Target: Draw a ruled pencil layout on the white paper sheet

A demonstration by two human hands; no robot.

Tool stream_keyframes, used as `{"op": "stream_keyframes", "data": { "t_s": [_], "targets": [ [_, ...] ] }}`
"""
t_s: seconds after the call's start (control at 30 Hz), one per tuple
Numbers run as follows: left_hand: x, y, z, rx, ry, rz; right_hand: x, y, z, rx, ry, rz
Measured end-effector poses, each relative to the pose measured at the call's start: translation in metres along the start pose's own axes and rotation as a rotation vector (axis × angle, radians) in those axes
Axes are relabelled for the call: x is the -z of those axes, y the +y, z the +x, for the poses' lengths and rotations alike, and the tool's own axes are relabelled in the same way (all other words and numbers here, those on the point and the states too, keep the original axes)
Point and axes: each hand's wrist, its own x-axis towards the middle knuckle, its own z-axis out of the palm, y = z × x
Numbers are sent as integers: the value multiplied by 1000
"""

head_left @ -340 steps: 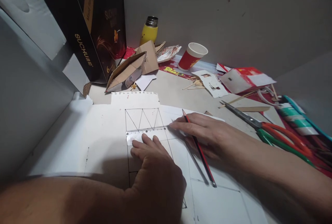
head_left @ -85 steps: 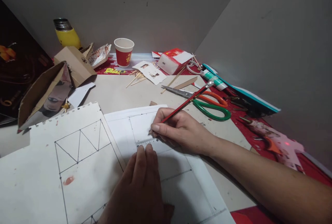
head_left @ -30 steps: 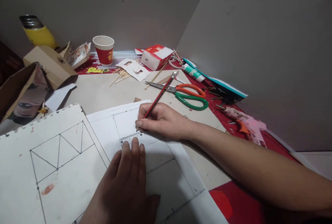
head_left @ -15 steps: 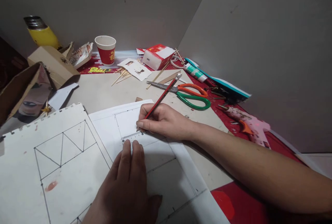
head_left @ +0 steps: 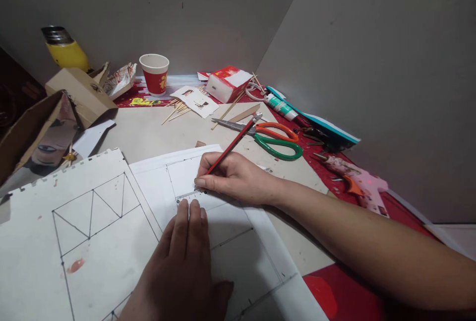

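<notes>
My right hand [head_left: 238,178] grips a red pencil [head_left: 231,145] with its tip down on a white sheet [head_left: 241,241] ruled with faint lines. The tip rests against the upper edge of a clear ruler [head_left: 186,198]. My left hand [head_left: 182,266] lies flat on the ruler with its fingers together, pressing it to the sheet. To the left lies a larger white card [head_left: 33,256] with a drawn rectangle and zigzag triangles and a red smear.
Orange and green scissors [head_left: 275,138] lie beyond my right hand. A red paper cup [head_left: 154,74], a yellow flask [head_left: 67,50], cardboard boxes [head_left: 80,95], a red-white box [head_left: 226,83], wooden sticks [head_left: 174,110], a glue tube [head_left: 280,106] and a glue gun [head_left: 353,182] line the walls.
Over the last second the hands stay put on ruler and pencil; the view shifts slightly. Eleven seconds ago the ruler lay on the card with triangles; it is on the right sheet now.
</notes>
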Motion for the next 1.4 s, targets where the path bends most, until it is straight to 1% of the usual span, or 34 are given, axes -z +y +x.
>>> {"op": "stream_keyframes", "data": {
  "t_s": [0.13,0.4,0.53,0.67,0.83,0.93,1.03,1.17,1.4],
  "targets": [
    [1,-1,1,-15,-8,36,0,0,1,8,4,-13],
    [2,-1,1,-2,9,12,-1,-1,2,-8,-10,-35],
    [-3,-5,1,-42,27,36,-1,-2,2,-7,-14,-59],
    [-4,-10,3,-106,79,48,-1,-3,2,-13,-16,-57],
    [8,-10,8,-75,8,47,-2,-3,2,-23,-23,-60],
    [12,-8,10,-76,-4,52,-2,-3,1,-28,-13,-69],
    [10,-9,9,-86,2,54,-3,-2,1,-28,0,-67],
    [4,-11,8,-102,39,17,-3,-2,1,-11,10,-41],
    [4,-10,8,-91,-7,1,-2,-2,2,-19,-16,-47]
  ]
}}
